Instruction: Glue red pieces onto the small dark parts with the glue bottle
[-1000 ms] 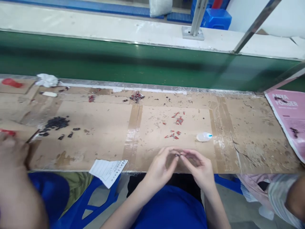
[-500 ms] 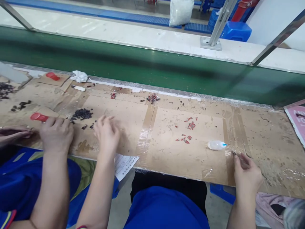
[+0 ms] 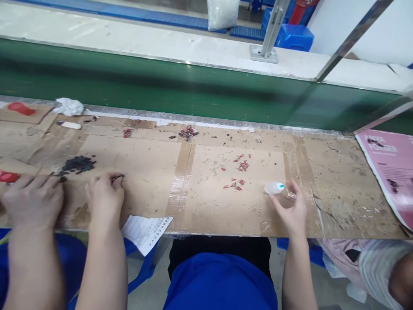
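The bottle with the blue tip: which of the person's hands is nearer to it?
Right. The right hand is open close beside the bottle; the left hand is far off to the bottle's left, near the pile of black pieces.

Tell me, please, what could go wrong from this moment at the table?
1. The right hand is open around the bottle, which lies on its side; a clumsy touch might roll it toward the red pieces.
2. The left hand, a dark piece at its fingertips, is near a co-worker's hand; they could bump.
3. The paper sheet overhangs the table edge, so a forearm may knock it off.
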### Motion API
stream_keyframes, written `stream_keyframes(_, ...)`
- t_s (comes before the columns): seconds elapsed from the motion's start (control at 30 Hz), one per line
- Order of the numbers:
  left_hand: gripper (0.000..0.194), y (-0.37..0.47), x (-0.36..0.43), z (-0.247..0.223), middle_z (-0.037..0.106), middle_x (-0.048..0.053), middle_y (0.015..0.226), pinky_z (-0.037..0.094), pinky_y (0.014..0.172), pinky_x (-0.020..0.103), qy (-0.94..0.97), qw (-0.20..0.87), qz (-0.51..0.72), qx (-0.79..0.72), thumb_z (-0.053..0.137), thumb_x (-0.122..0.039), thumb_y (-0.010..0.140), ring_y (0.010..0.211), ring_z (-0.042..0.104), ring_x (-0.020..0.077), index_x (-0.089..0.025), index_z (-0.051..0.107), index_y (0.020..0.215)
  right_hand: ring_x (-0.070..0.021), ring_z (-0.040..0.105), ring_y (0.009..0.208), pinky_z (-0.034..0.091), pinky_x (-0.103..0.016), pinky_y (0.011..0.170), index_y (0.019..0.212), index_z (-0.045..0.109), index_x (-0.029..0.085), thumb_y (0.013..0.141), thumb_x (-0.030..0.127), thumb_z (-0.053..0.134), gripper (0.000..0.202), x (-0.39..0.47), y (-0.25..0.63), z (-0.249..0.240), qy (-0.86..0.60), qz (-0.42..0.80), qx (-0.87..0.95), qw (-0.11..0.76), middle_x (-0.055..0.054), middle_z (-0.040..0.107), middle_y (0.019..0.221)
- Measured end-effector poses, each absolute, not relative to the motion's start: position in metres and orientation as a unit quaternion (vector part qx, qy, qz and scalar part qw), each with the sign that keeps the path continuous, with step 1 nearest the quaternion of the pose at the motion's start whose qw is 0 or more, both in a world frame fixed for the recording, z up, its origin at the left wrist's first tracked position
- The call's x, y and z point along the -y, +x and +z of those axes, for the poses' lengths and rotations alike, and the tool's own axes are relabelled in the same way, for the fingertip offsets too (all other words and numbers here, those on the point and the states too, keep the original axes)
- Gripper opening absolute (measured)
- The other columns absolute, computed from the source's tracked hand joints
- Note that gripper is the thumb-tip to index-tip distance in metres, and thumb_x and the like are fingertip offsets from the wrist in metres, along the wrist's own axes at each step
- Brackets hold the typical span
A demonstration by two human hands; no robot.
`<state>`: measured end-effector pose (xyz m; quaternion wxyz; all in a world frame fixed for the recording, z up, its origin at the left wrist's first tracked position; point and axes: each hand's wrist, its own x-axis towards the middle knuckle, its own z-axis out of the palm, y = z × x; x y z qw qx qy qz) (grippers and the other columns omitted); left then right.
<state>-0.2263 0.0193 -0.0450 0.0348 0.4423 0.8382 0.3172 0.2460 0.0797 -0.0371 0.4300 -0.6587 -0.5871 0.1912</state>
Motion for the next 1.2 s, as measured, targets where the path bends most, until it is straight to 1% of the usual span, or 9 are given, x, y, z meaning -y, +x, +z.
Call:
stream_keyframes(0.13,0.014,-0.169,-0.026,-0.057,0.053,0.004,0.076,0.046,0.09,0.052,0.457,0.028,0.287,-0.841,0.052,-0.032,0.082,0.089,0.055,0.0287,-0.022,0.062,0.079,-0.028,0.061,0.105,0.05,-0.046,0.09,0.12,0.06,0.019,0.073,0.044,0.072,0.054,-0.081,0.235,-0.043,-0.636,0.261,0.596,0.416,-0.014,0.065,0.114)
stream_keyframes(0.23,0.02,-0.117,-0.029,-0.058,0.061,0.006,0.087,0.048,0.086,0.045,0.54,0.065,0.318,-0.776,0.047,-0.033,0.087,0.087,0.058,0.0266,-0.023,0.064,0.084,-0.0269,0.061,0.097,0.048,-0.045,0.088,0.104,0.065,0.019,0.08,0.045,0.066,0.036,-0.082,0.229,-0.043,-0.634,0.263,0.602,0.407,-0.012,0.067,0.104)
stream_keyframes(0.33,0.024,-0.066,-0.031,-0.059,0.063,0.008,0.092,0.049,0.084,0.04,0.623,0.093,0.338,-0.699,0.043,-0.032,0.092,0.09,0.058,0.0254,-0.022,0.065,0.088,-0.025,0.059,0.089,0.048,-0.042,0.083,0.096,0.065,0.02,0.082,0.045,0.063,0.029,-0.079,0.223,-0.039,-0.624,0.267,0.611,0.407,-0.008,0.065,0.092)
stream_keyframes(0.47,0.023,-0.028,-0.033,-0.059,0.065,0.008,0.097,0.048,0.084,0.038,0.679,0.092,0.344,-0.642,0.042,-0.026,0.095,0.092,0.058,0.0238,-0.022,0.065,0.092,-0.023,0.061,0.089,0.049,-0.039,0.083,0.101,0.063,0.022,0.085,0.047,0.059,0.031,-0.07,0.214,-0.034,-0.581,0.362,0.578,0.443,-0.006,0.065,0.095)
stream_keyframes(0.6,0.02,-0.022,-0.031,-0.053,0.069,0.006,0.097,0.047,0.088,0.04,0.676,0.089,0.384,-0.623,0.045,-0.025,0.095,0.096,0.058,0.0231,-0.023,0.065,0.094,-0.0237,0.063,0.097,0.05,-0.039,0.088,0.11,0.06,0.024,0.079,0.05,0.065,0.041,-0.063,0.207,-0.035,-0.529,0.473,0.518,0.478,-0.006,0.067,0.104)
stream_keyframes(0.8,0.033,-0.018,-0.024,-0.047,0.07,0.005,0.092,0.046,0.084,0.037,0.691,0.166,0.398,-0.58,0.039,-0.017,0.094,0.092,0.058,0.0208,-0.026,0.065,0.112,-0.0217,0.064,0.081,0.053,-0.035,0.073,0.108,0.058,0.026,0.063,0.053,0.078,0.056,-0.055,0.194,-0.036,-0.514,0.535,0.468,0.48,-0.004,0.068,0.092)
stream_keyframes(0.87,0.036,-0.013,-0.022,-0.049,0.071,0.005,0.091,0.044,0.085,0.038,0.711,0.188,0.383,-0.559,0.038,-0.015,0.093,0.092,0.059,0.021,-0.028,0.069,0.106,-0.0194,0.062,0.071,0.052,-0.032,0.066,0.099,0.057,0.026,0.059,0.055,0.079,0.054,-0.052,0.191,-0.036,-0.511,0.545,0.455,0.484,-0.002,0.066,0.082)
stream_keyframes(0.97,0.027,-0.005,-0.021,-0.054,0.073,0.004,0.089,0.041,0.083,0.039,0.731,0.206,0.357,-0.544,0.045,-0.02,0.094,0.092,0.061,0.0221,-0.028,0.071,0.097,-0.0156,0.055,0.057,0.046,-0.028,0.054,0.086,0.057,0.024,0.057,0.06,0.076,0.05,-0.05,0.191,-0.035,-0.5,0.578,0.412,0.496,0.001,0.06,0.069)
stream_keyframes(1.2,0.015,0.0,-0.023,-0.063,0.076,0.001,0.087,0.027,0.099,0.05,0.715,0.159,0.363,-0.576,0.057,-0.03,0.09,0.106,0.061,0.0279,-0.031,0.071,0.085,-0.0178,0.058,0.058,0.044,-0.027,0.045,0.081,0.06,0.023,0.066,0.063,0.063,0.043,-0.053,0.198,-0.035,-0.501,0.591,0.329,0.54,-0.004,0.064,0.073)
